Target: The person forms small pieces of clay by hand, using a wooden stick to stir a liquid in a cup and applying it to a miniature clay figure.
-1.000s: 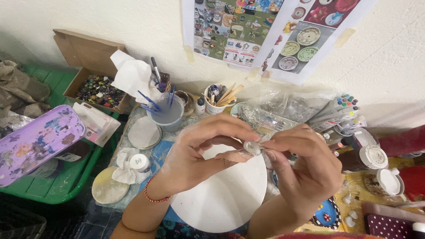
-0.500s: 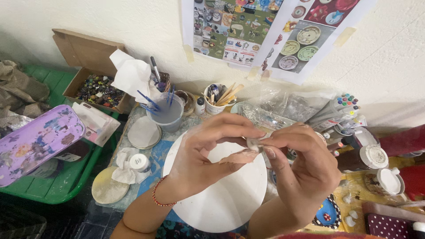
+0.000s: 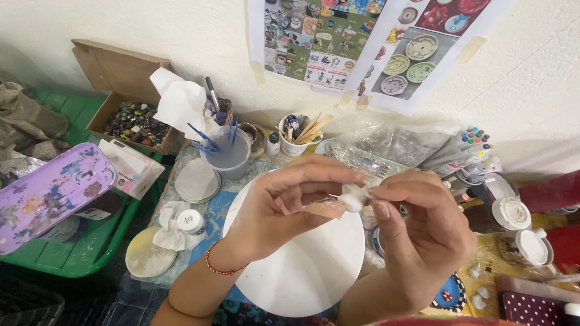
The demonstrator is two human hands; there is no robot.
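Note:
My left hand (image 3: pixel 284 208) and my right hand (image 3: pixel 423 226) meet above a round white plate (image 3: pixel 296 271) lying on the worktable. Between the fingertips of both hands sits a small white lump (image 3: pixel 352 196), pinched from each side. A thin strip of pale material hangs under it against my left fingers. A red thread bracelet circles my left wrist. Part of the plate is hidden behind both hands.
A water cup with blue brushes (image 3: pixel 226 154), a white cup of wooden sticks (image 3: pixel 296 136) and a cardboard box of small beads (image 3: pixel 130 121) stand at the back. A purple tin (image 3: pixel 51 193) rests on a green tray. Lidded jars (image 3: pixel 513 214) and markers (image 3: pixel 465 145) sit right.
Both hands have shifted slightly left and lower over the plate, still working the white lump between the fingertips.

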